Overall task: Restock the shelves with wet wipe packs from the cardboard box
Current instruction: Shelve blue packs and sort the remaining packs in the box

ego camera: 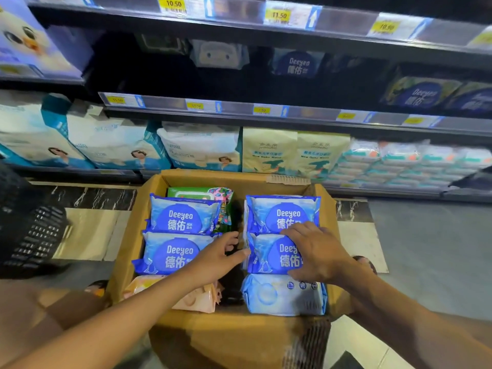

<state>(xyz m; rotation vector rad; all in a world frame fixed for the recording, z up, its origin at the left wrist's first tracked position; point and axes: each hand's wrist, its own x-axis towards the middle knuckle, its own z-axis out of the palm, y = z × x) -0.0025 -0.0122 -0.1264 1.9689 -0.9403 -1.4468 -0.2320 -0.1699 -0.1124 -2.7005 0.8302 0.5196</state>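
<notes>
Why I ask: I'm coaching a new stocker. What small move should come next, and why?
Probably close both hands on the middle blue Deeyeo pack in the right column of the cardboard box and lift it out. The right hand lies spread on its top, the left hand reaches into the gap at its left edge, and neither seems to grip it yet.

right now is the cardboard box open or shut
Open. The cardboard box has its flaps folded back, and blue wipe packs show inside, with the left hand and right hand over them.
</notes>
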